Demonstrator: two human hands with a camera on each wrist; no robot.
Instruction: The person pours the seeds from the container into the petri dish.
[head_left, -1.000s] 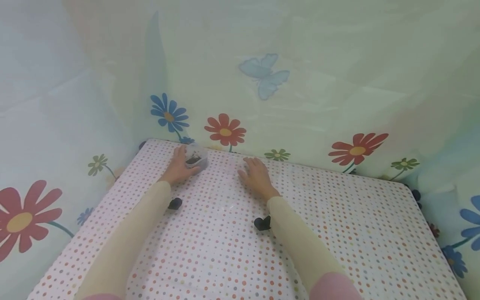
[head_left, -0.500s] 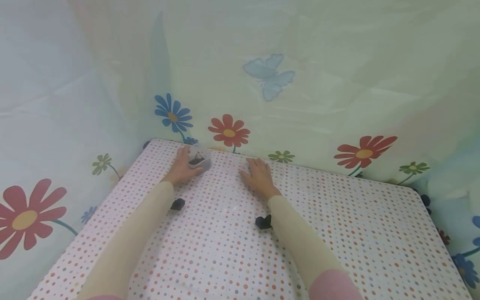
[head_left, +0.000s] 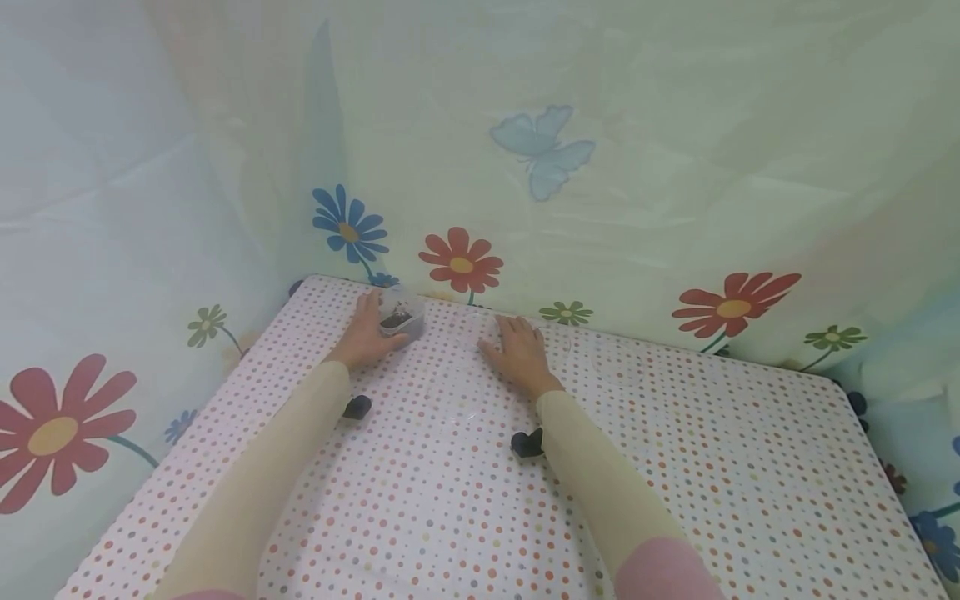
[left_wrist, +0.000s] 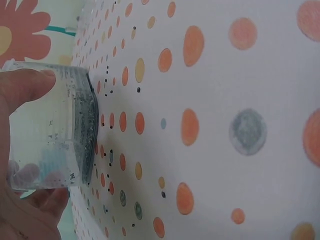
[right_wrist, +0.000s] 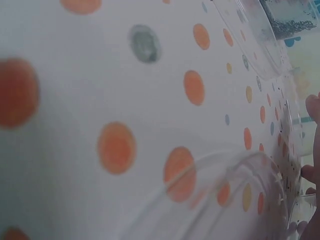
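At the far left of the table, my left hand (head_left: 363, 337) grips a small clear plastic container (head_left: 397, 317) from its side. The left wrist view shows the thumb on one wall of that container (left_wrist: 55, 125) and fingers around the other side. Dark grains gather along its bottom. My right hand (head_left: 519, 354) is near the table's far middle, fingers stretched forward and thumb apart. Beside it in the right wrist view are a clear round-rimmed plastic piece (right_wrist: 252, 155) and a clear dish-like piece (right_wrist: 265, 47).
A dotted cloth covers the table (head_left: 420, 517). Dark specks lie scattered on it near the container. A flowered curtain (head_left: 637, 167) rises right behind the far edge. Black wrist mounts (head_left: 527, 443) hang below both wrists.
The view has shifted slightly, so everything sits a little further right in the picture. Both hands keep nearly the same places, the left still on the container.
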